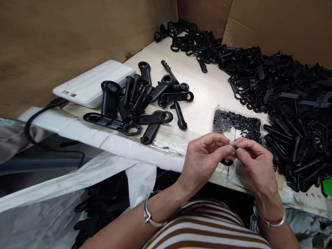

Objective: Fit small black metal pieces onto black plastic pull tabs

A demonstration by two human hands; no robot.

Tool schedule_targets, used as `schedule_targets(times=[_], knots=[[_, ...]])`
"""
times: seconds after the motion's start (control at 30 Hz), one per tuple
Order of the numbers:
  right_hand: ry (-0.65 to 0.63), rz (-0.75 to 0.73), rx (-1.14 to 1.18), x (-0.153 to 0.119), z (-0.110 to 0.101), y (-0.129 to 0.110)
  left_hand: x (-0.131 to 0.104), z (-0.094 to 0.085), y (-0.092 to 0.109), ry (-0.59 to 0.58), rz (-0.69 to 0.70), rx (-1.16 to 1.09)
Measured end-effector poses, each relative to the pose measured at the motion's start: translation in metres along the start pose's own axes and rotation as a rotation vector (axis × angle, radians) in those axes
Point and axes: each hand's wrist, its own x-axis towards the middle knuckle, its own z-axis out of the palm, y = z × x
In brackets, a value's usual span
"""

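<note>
My left hand (203, 159) and my right hand (255, 164) meet fingertip to fingertip above the table's front edge. Thumb and index finger of my left hand pinch something too small to make out. A tiny black part (235, 147) is pinched in my right hand's fingertips. Just behind the hands lies a shallow clear tray (261, 121) of small metal pieces (220, 121) on its left and small black parts (247, 121) on its right. Below my left fingertips a black ringed piece (227, 162) shows partly, the rest hidden by the hands.
Several black plastic arms (158, 90) are heaped at the left of the pale table (204, 90), beside a white box-shaped device (95, 83) with a black cable (35, 117). A large pile of black parts (293, 93) covers the right and back. Cardboard walls (280, 27) stand behind.
</note>
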Motion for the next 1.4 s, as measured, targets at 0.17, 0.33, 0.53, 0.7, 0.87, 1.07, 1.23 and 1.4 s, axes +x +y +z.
schedule_targets(times=[0.17, 0.33, 0.53, 0.7, 0.87, 1.07, 1.23, 1.4], knots=[[0.008, -0.059, -0.103, 0.001, 0.001, 0.0, 0.0, 0.0, -0.002, 0.018, -0.003, 0.027], [0.062, -0.11, -0.321, -0.003, 0.003, -0.001, 0.0, -0.001, -0.003, 0.025, 0.04, 0.117], [0.073, -0.419, -0.731, -0.011, 0.009, -0.007, -0.001, -0.003, -0.005, 0.101, 0.182, 0.356], [0.041, -0.449, -0.813, -0.01, 0.01, -0.01, -0.004, -0.006, -0.007, 0.085, 0.268, 0.5], [0.065, -0.479, -0.845, -0.007, 0.011, -0.008, -0.007, -0.009, -0.007, 0.042, 0.33, 0.552], [0.063, -0.486, -0.843, -0.008, 0.004, -0.003, -0.009, -0.011, -0.006, -0.004, 0.449, 0.775], [0.104, -0.44, -0.876, -0.01, -0.012, -0.003, -0.01, -0.026, 0.004, -0.193, 0.693, 1.163], [0.075, -0.393, -0.971, -0.018, -0.031, 0.002, -0.006, -0.04, 0.005, -0.39, 0.841, 1.619]])
